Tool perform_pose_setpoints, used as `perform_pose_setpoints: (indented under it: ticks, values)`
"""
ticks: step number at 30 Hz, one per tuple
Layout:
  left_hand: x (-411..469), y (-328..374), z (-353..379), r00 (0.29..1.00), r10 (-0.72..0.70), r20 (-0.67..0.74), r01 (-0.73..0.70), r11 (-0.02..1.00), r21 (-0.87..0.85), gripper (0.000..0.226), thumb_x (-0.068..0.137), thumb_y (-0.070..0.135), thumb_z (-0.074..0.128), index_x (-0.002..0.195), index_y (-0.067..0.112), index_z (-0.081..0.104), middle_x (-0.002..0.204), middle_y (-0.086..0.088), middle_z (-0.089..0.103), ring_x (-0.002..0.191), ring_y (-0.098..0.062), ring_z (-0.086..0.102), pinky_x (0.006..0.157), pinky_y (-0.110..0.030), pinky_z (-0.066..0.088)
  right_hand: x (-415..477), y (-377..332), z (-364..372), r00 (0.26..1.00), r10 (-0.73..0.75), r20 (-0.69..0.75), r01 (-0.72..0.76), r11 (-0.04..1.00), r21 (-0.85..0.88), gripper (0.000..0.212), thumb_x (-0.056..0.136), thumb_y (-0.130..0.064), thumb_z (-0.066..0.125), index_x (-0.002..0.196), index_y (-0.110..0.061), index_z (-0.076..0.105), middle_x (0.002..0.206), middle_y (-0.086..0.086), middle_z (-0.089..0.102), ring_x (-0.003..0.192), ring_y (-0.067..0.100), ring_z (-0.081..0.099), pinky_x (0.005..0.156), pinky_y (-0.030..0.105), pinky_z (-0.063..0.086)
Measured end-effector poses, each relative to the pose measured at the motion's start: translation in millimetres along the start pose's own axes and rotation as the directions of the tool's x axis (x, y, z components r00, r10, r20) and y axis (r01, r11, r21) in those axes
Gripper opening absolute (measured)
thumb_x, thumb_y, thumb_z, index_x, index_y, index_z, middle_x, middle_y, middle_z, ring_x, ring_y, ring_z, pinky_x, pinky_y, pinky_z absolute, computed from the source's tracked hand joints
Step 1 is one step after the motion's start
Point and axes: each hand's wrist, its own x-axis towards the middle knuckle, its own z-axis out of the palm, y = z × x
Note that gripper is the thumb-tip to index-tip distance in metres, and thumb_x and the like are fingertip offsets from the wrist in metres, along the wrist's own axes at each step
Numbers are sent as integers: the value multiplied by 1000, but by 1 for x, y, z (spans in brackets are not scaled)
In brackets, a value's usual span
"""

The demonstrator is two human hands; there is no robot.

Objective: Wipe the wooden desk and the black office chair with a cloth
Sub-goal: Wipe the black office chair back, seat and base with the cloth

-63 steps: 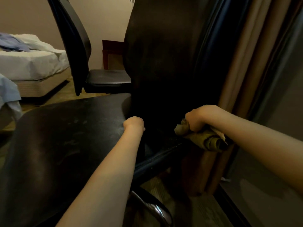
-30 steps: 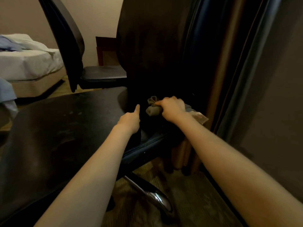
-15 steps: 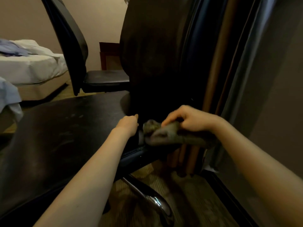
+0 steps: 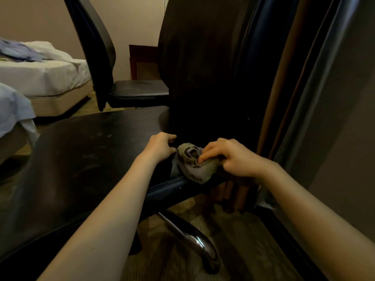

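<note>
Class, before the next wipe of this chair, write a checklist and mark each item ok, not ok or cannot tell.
1. Right hand grips cloth: ok.
2. Cloth touches seat: ok, near the backrest.
3. Cloth spread flat: not ok, bunched.
4. Left hand clear of cloth: not ok, right beside it on the seat.
5. Seat free of marks: not ok, pale smudges show.
6. Backrest clean: cannot tell, too dark.

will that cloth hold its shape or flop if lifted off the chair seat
Probably floppy: the cloth is bunched in soft folds under the right hand. Likely light, as it looks thin where it drapes over the chair seat edge.
</note>
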Motion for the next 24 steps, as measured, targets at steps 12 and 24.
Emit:
perform_pose_setpoints:
  ticks: [12,24]
  values:
    - [-19,-14,-18,989,80,126,-65,991,-119,51,86,5,64,135,8,48,130,-7,56,122,-15,51,98,-19,38,-23,-30,101,814,-280,-509,123,939,-321,43,72,-3,54,110,-16,66,110,6,61,92,23,47,64,37,49]
    - [-29,-12,-26,985,61,159,-44,993,-107,50,88,-9,51,132,14,52,122,1,57,115,-8,48,98,-20,35,-52,-35,127,677,-370,-636,113,906,-407,28,85,-11,52,112,-20,55,113,3,56,92,23,47,67,32,38]
